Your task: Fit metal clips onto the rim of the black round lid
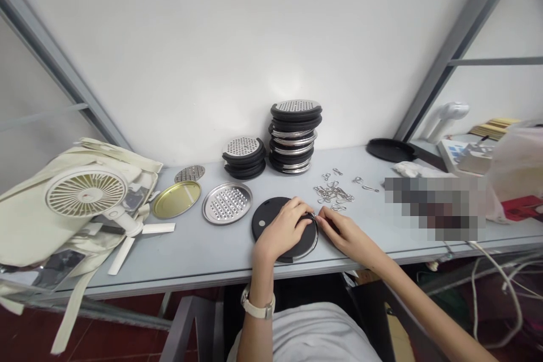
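Note:
A round black disc (302,243) with a metal band along its right edge lies near the table's front edge. Across its top rests my left hand (285,227), fingers curled down at the right rim and holding it. My right hand (343,232) is closed in a pinch at that same rim, touching the left fingertips; whatever it grips is hidden. Just behind lie several small wire clips (333,193) in a loose pile. To the left are a round metal grater plate (228,203), a gold-coloured round plate (176,199) and a perforated disc (190,173).
At the wall stand a tall stack (296,138) and a short stack (244,158) of black-rimmed grater discs. A white fan (87,192) on a cream bag takes up the left end. On the right are a black round tray (390,150) and a plastic bag (515,164).

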### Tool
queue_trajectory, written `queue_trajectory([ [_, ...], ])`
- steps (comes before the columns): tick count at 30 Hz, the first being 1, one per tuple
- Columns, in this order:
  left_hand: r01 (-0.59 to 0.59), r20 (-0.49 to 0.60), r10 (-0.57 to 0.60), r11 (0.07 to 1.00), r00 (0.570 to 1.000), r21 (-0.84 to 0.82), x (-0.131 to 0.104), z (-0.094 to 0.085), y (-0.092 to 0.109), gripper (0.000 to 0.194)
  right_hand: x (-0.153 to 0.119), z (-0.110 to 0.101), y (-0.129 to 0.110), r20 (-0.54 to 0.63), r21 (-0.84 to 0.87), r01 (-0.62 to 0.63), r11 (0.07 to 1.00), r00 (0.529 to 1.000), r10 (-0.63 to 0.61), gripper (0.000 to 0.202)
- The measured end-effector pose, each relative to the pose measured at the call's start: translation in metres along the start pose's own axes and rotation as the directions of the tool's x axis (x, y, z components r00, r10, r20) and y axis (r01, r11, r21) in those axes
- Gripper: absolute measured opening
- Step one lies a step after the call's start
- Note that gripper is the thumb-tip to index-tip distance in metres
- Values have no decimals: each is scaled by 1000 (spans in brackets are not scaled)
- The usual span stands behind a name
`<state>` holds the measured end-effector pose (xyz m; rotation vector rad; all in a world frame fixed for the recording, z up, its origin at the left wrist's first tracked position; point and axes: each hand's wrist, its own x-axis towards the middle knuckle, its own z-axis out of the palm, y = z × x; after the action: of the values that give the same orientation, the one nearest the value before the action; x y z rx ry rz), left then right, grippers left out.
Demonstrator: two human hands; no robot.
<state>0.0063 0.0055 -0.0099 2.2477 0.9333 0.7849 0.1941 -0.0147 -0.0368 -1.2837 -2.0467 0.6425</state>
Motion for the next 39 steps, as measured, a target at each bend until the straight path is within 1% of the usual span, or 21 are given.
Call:
queue_trajectory([
  [10,43,30,-43,999,999,4,0,0,-1,22,-1,-1,-1,17,-24,12,1000,1000,-12,25],
  [18,55,19,-55,998,998,5,-1,1,-2,23,1,-2,-1,6,-52,38,998,999,-38,29],
  [22,52,16,-52,999,999,11,-2,1,-1,25,1,-1,-1,16,-71,56,996,998,-55,28],
  [26,51,18,-52,999,999,9,-1,1,-2,24,0,-1,-1,13,-79,30,996,999,-29,28],
  [39,42,29,-42,999,999,3,-1,0,-1,22,0,-2,-3,11,-57,42,997,999,-41,27],
])
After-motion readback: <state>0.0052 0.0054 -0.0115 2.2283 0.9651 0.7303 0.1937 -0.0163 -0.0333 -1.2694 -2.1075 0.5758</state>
